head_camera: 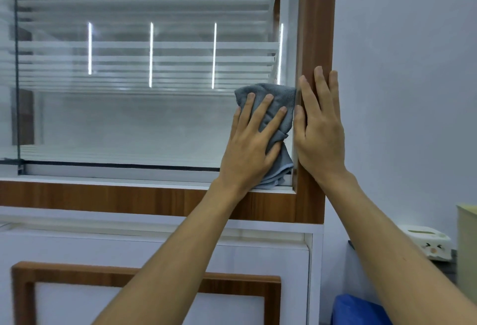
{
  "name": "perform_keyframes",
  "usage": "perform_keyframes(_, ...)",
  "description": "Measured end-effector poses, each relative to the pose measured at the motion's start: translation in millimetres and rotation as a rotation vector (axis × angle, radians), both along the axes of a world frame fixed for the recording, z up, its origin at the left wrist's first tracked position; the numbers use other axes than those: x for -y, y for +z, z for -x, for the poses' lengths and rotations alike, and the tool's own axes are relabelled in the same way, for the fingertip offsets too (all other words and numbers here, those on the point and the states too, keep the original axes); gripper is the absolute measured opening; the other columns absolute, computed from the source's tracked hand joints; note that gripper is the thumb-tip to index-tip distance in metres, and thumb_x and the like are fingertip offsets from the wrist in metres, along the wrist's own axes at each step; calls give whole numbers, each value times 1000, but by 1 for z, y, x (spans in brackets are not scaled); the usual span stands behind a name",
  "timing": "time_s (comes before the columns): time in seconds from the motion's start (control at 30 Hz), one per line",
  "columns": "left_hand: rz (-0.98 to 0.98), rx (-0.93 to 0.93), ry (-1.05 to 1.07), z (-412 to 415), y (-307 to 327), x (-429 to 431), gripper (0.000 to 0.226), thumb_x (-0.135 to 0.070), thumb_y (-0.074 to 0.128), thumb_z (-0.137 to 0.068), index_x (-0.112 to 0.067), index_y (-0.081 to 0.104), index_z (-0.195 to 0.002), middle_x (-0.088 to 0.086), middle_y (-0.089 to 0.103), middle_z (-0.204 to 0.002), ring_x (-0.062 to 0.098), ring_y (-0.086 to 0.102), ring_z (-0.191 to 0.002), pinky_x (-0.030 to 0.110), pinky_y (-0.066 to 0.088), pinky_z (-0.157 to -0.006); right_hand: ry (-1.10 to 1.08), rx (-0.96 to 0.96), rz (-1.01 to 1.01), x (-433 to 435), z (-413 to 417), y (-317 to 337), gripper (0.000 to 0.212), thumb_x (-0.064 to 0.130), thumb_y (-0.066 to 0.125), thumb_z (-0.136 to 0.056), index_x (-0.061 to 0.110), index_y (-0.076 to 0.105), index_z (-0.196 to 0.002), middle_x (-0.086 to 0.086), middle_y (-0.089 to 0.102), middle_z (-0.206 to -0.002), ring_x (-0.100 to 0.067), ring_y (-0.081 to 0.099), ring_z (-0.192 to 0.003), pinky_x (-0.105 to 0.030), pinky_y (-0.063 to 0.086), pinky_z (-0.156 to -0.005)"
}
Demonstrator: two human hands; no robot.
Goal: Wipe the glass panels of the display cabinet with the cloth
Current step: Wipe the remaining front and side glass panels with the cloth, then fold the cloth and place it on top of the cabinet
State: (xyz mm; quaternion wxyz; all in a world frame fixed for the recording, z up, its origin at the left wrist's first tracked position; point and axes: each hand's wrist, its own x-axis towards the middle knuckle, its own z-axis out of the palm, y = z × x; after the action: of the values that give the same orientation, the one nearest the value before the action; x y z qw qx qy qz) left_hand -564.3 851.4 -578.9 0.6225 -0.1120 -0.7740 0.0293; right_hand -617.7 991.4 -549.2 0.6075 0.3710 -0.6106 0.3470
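Glass [129, 118]: the pane runs leftward and upward from the fingers; blind slats and light strips show in it.

Left hand [251, 144]: fingers [260, 110] straight and spread wide, pressing the cloth [278, 97] flat to the glass, not curled round it.

Cloth: grey and bunched, under and just beyond the fingertips, in the pane's lower right corner. Long axis near vertical; tail hangs past the palm to the bottom rail.

Right hand [320, 128]: just right of the cloth, fingers straight and close together, flat on the frame [316, 27], holding nothing.

Judgement: the left hand is on the cloth, so it wipes. Most of the pane lies left and up from its fingers, so the next stroke likely goes there.
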Motion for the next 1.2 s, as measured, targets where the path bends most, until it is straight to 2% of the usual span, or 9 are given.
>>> perform_keyframes(0.13,-28,-17,-48,-5,0,-1,54,-31,49,-101,-11,49,-151,18,35,-162,39,20,-155,52,16,-127,37,36,-25,-1,-3,-4,50,19,45,-105,10,37,-154,-10,22,-166,-29,7,-156,-15,7,-123)
perform_keyframes(0.27,-55,-85,-98,-9,7,2,52,-28,55,-101,-7,50,-149,22,34,-161,41,18,-153,55,17,-127,72,22,36,-3,-11,-8,45,25,52,-101,10,52,-144,-11,35,-160,-30,20,-154,-47,18,-126)
perform_keyframes(0.4,-82,-140,-167,-20,39,6,51,-28,57,-101,-6,51,-147,25,33,-160,39,17,-153,65,26,-121,110,38,161,-1,-36,10,41,33,52,-98,10,62,-130,-6,61,-132,-21,53,-125,-37,41,-106)
perform_keyframes(0.57,-54,-200,-254,-39,106,6,51,-27,59,-102,-5,49,-147,27,31,-159,43,21,-153,63,25,-123,550,396,72,4,-70,87,45,41,53,-98,24,54,-139,22,62,-120,-1,62,-111,-21,54,-93)
perform_keyframes(0.7,-66,-160,-298,-56,167,2,55,-33,58,-103,-7,44,-149,26,26,-161,41,17,-156,61,23,-124,934,508,-2,2,-89,164,30,38,51,-101,26,60,-127,13,71,-114,-8,67,-110,-19,56,-85)
perform_keyframes(0.83,-60,-40,-317,-77,226,-2,65,-44,56,-101,-10,38,-153,20,19,-164,38,14,-157,57,21,-126,955,553,84,1,-106,239,16,23,54,-101,27,65,-113,7,74,-104,-13,71,-101,-21,58,-80)
perform_keyframes(0.93,-86,15,-344,-98,271,-3,72,-44,65,-96,-8,40,-152,21,17,-165,38,13,-157,55,22,-127,937,602,134,-1,-119,288,15,16,55,-103,26,66,-106,7,75,-98,-13,72,-96,-24,59,-81)
perform_keyframes(1.1,-410,-1,-448,-137,340,-1,69,-39,65,-94,-17,40,-154,11,13,-170,19,13,-158,27,20,-127,913,660,163,0,-140,356,13,15,54,-104,18,66,-109,5,74,-98,-11,71,-95,-21,58,-79)
perform_keyframes(1.2,-755,57,-649,-154,379,-1,63,-42,62,-96,-40,36,-153,-2,33,-164,10,43,-145,35,45,-115,913,665,169,8,-152,391,14,16,54,-104,24,65,-106,8,72,-97,-9,70,-94,-22,57,-82)
